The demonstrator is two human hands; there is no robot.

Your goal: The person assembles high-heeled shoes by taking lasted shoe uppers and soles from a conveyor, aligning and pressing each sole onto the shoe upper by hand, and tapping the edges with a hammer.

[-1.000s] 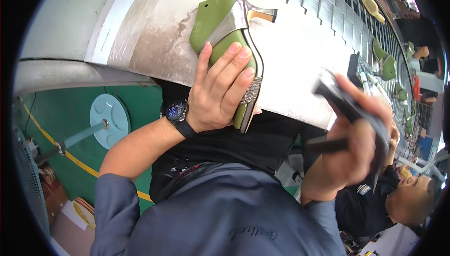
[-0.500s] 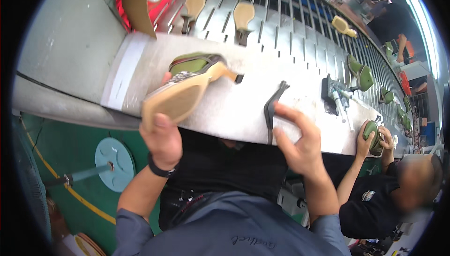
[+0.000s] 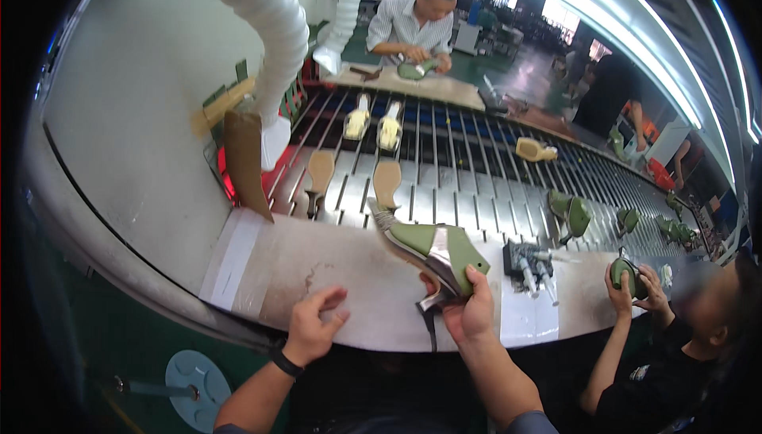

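Note:
My right hand [image 3: 475, 307] grips a high-heeled shoe [image 3: 425, 239] on a green last, fingers round its heel end. Its pointed toe is up to the left, and silver straps cross the green. My left hand [image 3: 316, 324] is empty, fingers apart, just above the pale bench [image 3: 274, 283] left of the shoe. Below the heel a slim dark tool [image 3: 431, 332] reaches the bench's near edge, its upper part hidden. Two tan soles with dark heels [image 3: 321, 172] lie on the metal rollers beyond.
A black holder with white-handled tools [image 3: 530, 267] stands to the right. Green lasts [image 3: 570, 213] sit along the roller conveyor [image 3: 468, 188]. A white hose [image 3: 278, 21] hangs at left over a brown flap [image 3: 248, 164]. Co-workers handle green lasts at right and across the conveyor.
The shoe has passed from my left hand to my right and turned from sole-up to side-on. My left hand has let go. The view has tilted up toward the far side.

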